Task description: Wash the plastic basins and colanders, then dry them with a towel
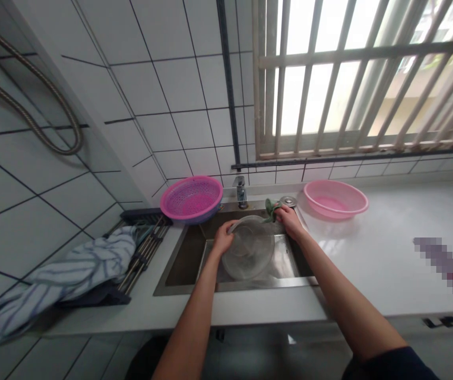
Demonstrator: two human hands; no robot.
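Observation:
A translucent round bowl (249, 250) is tilted up in the steel sink (184, 264), its open side not clearly readable. My left hand (224, 237) is closed on the bowl's left rim. At the upper right of the bowl, my right hand (288, 219) pinches a crumpled green piece, possibly a dishcloth (270, 208), against or just by the rim. Whether it touches the bowl I cannot tell. Behind the bowl stands the chrome faucet (241, 191); no water can be made out.
A pink colander (191, 198) nested in a purple basin rests at the sink's back left corner. To the right, a pink basin (336, 199) sits on the white counter (388, 237). A striped towel (92, 258) lies over a folding rack (143, 253) at left.

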